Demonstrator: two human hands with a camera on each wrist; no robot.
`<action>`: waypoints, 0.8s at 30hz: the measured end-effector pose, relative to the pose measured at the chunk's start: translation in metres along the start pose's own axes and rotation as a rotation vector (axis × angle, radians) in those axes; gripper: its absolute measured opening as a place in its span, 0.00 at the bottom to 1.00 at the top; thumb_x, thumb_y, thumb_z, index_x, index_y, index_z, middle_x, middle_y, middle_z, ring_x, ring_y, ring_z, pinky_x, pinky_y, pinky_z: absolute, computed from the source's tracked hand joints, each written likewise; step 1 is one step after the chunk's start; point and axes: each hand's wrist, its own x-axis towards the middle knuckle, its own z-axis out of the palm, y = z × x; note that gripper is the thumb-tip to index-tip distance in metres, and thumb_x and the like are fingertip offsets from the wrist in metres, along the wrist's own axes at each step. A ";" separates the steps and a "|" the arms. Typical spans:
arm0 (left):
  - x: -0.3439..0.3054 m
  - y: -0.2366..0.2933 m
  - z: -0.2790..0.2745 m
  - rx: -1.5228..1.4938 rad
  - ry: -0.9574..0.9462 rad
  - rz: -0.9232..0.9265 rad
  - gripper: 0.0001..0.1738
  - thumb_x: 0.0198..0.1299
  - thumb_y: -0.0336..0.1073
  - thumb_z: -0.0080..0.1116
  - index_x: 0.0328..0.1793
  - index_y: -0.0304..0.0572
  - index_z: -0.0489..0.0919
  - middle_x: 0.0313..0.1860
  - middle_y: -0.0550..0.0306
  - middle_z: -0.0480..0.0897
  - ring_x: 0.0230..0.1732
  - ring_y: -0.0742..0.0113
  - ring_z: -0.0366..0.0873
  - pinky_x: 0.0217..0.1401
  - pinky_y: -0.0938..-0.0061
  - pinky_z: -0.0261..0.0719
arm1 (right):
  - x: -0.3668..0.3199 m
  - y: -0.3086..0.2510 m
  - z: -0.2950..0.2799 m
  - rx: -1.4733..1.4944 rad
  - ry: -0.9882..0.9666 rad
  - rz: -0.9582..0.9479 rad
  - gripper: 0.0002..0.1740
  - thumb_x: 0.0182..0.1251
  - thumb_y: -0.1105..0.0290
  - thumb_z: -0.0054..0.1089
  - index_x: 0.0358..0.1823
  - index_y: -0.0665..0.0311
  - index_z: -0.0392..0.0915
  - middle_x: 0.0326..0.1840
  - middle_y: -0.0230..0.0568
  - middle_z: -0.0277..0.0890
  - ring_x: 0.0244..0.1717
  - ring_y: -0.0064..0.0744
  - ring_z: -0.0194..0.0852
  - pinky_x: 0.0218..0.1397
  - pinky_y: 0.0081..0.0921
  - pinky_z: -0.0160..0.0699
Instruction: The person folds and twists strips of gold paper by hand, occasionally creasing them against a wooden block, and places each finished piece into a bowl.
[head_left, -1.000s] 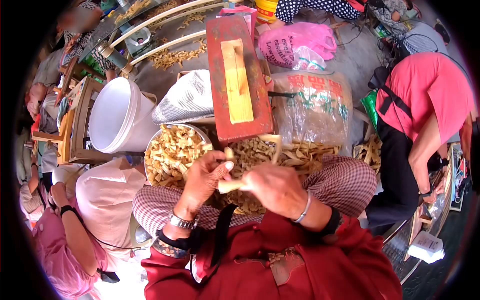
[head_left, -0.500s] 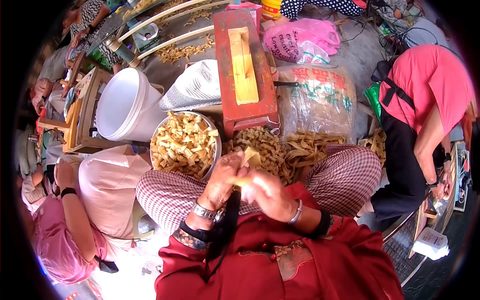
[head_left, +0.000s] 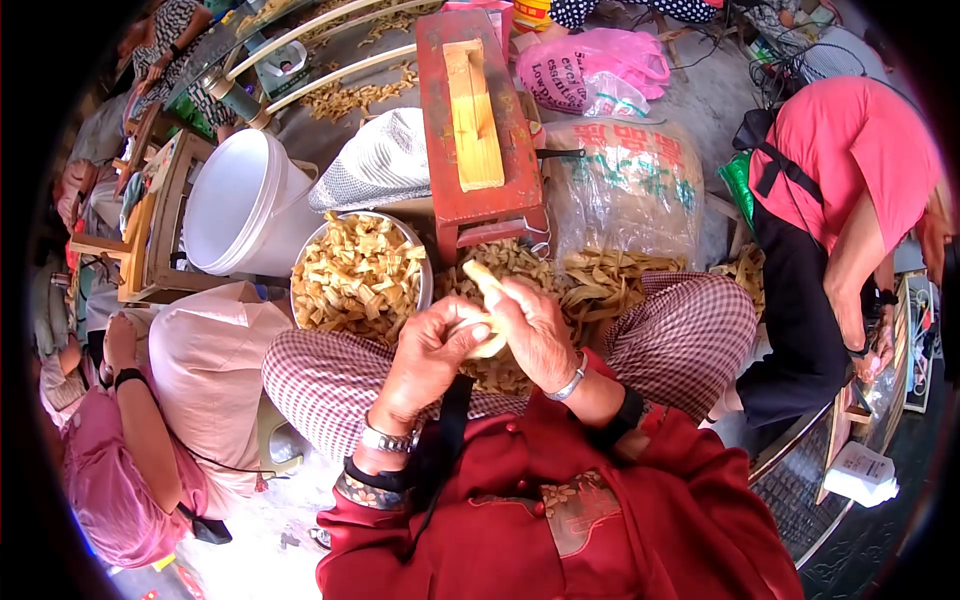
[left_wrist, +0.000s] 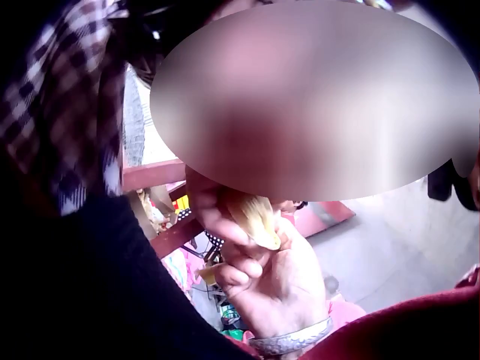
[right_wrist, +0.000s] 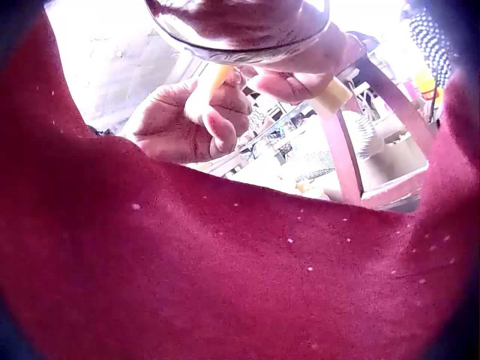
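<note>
In front of my lap, both hands work on one pale yellow, flat, flexible strip [head_left: 487, 343]. My left hand [head_left: 422, 352] pinches it between thumb and fingers. My right hand [head_left: 540, 335] grips it close beside, with one end of the strip sticking out past its fingers toward the stool. The left wrist view shows a broad fold of the strip [left_wrist: 256, 222] by the thumb of the braceleted right hand [left_wrist: 281, 292]. From the right wrist, a cut end [right_wrist: 330, 97] juts beyond the right hand. Part of the strip is hidden inside the fingers.
A round basin [head_left: 427, 290] of folded yellow pieces stands at the left knee. More pieces [head_left: 515, 262] and long strips [head_left: 610, 275] lie ahead. Beyond are a red wooden stool [head_left: 430, 130] bearing a yellow block [head_left: 475, 120], a white bucket [head_left: 215, 210] and a plastic sack [head_left: 625, 200].
The right hand has swung up beside the left, and the strip's end now points up toward the stool. Both hands stay on the strip. The head view has shifted slightly.
</note>
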 end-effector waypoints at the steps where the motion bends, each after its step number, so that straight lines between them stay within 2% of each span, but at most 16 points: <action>1: -0.001 0.002 0.001 0.275 0.042 0.208 0.05 0.58 0.27 0.60 0.38 0.36 0.75 0.37 0.59 0.77 0.37 0.66 0.77 0.39 0.74 0.76 | 0.000 -0.005 0.000 -0.039 -0.044 0.050 0.15 0.70 0.63 0.46 0.35 0.68 0.74 0.22 0.45 0.68 0.26 0.32 0.71 0.32 0.30 0.68; 2: -0.001 0.007 0.001 0.551 0.084 0.416 0.07 0.56 0.25 0.61 0.38 0.37 0.74 0.40 0.56 0.77 0.37 0.63 0.78 0.39 0.73 0.76 | 0.001 0.007 0.002 0.063 -0.091 0.056 0.16 0.69 0.63 0.44 0.31 0.69 0.74 0.20 0.45 0.67 0.26 0.29 0.69 0.32 0.29 0.68; 3: -0.002 0.012 0.004 0.827 0.125 0.624 0.08 0.54 0.24 0.62 0.37 0.37 0.73 0.42 0.53 0.78 0.38 0.59 0.78 0.39 0.72 0.76 | 0.004 0.013 0.000 0.035 -0.144 -0.023 0.16 0.68 0.63 0.44 0.30 0.69 0.73 0.21 0.44 0.67 0.26 0.28 0.69 0.32 0.29 0.67; 4: -0.004 0.014 0.009 0.888 0.171 0.651 0.11 0.50 0.24 0.63 0.36 0.35 0.73 0.47 0.49 0.76 0.38 0.51 0.77 0.39 0.68 0.77 | 0.007 0.019 -0.004 0.007 -0.196 -0.101 0.16 0.68 0.64 0.44 0.30 0.69 0.73 0.21 0.44 0.67 0.26 0.28 0.68 0.32 0.29 0.67; 8: -0.009 0.010 0.010 0.921 0.137 0.666 0.10 0.52 0.25 0.64 0.36 0.37 0.72 0.39 0.50 0.77 0.36 0.52 0.78 0.37 0.68 0.77 | 0.008 0.027 -0.017 -0.119 -0.382 -0.314 0.16 0.68 0.63 0.44 0.28 0.69 0.70 0.21 0.43 0.66 0.25 0.27 0.66 0.33 0.29 0.67; 9: -0.010 0.008 0.009 0.886 0.131 0.600 0.10 0.53 0.25 0.64 0.36 0.38 0.72 0.38 0.51 0.77 0.36 0.55 0.78 0.37 0.69 0.76 | 0.008 0.026 -0.019 -0.150 -0.432 -0.360 0.16 0.68 0.63 0.44 0.29 0.69 0.70 0.21 0.43 0.66 0.25 0.27 0.66 0.33 0.29 0.67; 10: -0.012 0.006 0.009 0.850 0.125 0.535 0.10 0.53 0.26 0.64 0.36 0.38 0.72 0.37 0.52 0.77 0.35 0.58 0.78 0.37 0.71 0.76 | 0.005 0.025 -0.018 -0.260 -0.368 -0.506 0.14 0.69 0.63 0.47 0.34 0.68 0.71 0.24 0.43 0.68 0.27 0.29 0.68 0.35 0.27 0.69; 11: -0.014 0.004 0.008 0.815 0.119 0.469 0.10 0.54 0.27 0.64 0.36 0.38 0.72 0.35 0.54 0.77 0.35 0.60 0.78 0.36 0.72 0.75 | 0.000 0.022 -0.018 -0.145 -0.329 -0.386 0.13 0.70 0.63 0.48 0.36 0.67 0.71 0.26 0.43 0.69 0.28 0.30 0.69 0.36 0.27 0.69; 12: -0.016 0.003 0.011 0.567 0.143 0.378 0.09 0.58 0.29 0.63 0.37 0.39 0.72 0.33 0.61 0.77 0.35 0.73 0.76 0.36 0.77 0.74 | -0.005 0.006 -0.018 -0.030 -0.289 -0.266 0.11 0.70 0.64 0.50 0.38 0.67 0.71 0.27 0.42 0.69 0.29 0.31 0.70 0.36 0.27 0.70; 13: -0.014 0.000 0.014 0.265 0.156 0.304 0.09 0.59 0.29 0.63 0.40 0.39 0.72 0.32 0.63 0.78 0.34 0.76 0.76 0.38 0.80 0.76 | -0.007 -0.005 -0.018 0.085 -0.248 -0.146 0.11 0.70 0.64 0.51 0.40 0.66 0.71 0.29 0.42 0.70 0.30 0.33 0.71 0.37 0.26 0.70; 15: -0.014 0.011 0.017 -0.225 0.052 0.188 0.10 0.59 0.30 0.63 0.40 0.39 0.73 0.33 0.67 0.78 0.36 0.79 0.75 0.41 0.82 0.77 | -0.011 -0.011 -0.021 0.041 -0.212 -0.258 0.09 0.70 0.66 0.51 0.41 0.65 0.71 0.33 0.41 0.71 0.33 0.36 0.73 0.38 0.25 0.71; 16: -0.014 0.008 0.013 -0.342 -0.024 0.156 0.09 0.61 0.29 0.61 0.46 0.37 0.75 0.37 0.63 0.80 0.39 0.74 0.78 0.47 0.79 0.78 | -0.013 -0.013 -0.023 0.015 -0.206 -0.310 0.09 0.71 0.66 0.51 0.41 0.65 0.71 0.33 0.41 0.71 0.33 0.36 0.73 0.38 0.26 0.71; 19: -0.015 0.017 0.020 -0.556 -0.088 0.110 0.14 0.63 0.30 0.57 0.55 0.36 0.75 0.45 0.58 0.81 0.44 0.70 0.80 0.53 0.76 0.77 | -0.016 -0.017 -0.025 -0.012 -0.156 -0.335 0.12 0.73 0.64 0.46 0.38 0.66 0.71 0.30 0.43 0.70 0.30 0.40 0.73 0.35 0.28 0.70; 20: -0.015 0.012 0.016 -0.606 -0.207 0.110 0.20 0.64 0.31 0.56 0.62 0.35 0.72 0.51 0.55 0.80 0.49 0.67 0.79 0.58 0.73 0.74 | -0.016 -0.021 -0.027 -0.018 -0.141 -0.303 0.13 0.74 0.63 0.45 0.37 0.66 0.71 0.28 0.43 0.70 0.29 0.41 0.73 0.35 0.28 0.70; 23: -0.020 0.018 0.019 -0.397 -0.246 0.099 0.24 0.62 0.32 0.59 0.64 0.33 0.71 0.51 0.56 0.80 0.50 0.68 0.78 0.58 0.73 0.74 | -0.017 -0.023 -0.032 -0.035 -0.137 -0.206 0.18 0.75 0.59 0.41 0.34 0.67 0.70 0.26 0.45 0.70 0.28 0.45 0.73 0.33 0.29 0.70; 24: -0.020 0.020 0.019 -0.314 -0.217 0.085 0.23 0.62 0.30 0.58 0.63 0.34 0.72 0.51 0.54 0.79 0.53 0.66 0.76 0.58 0.73 0.73 | -0.019 -0.021 -0.031 -0.046 -0.122 -0.189 0.19 0.75 0.59 0.41 0.34 0.67 0.70 0.26 0.45 0.70 0.28 0.45 0.73 0.34 0.29 0.70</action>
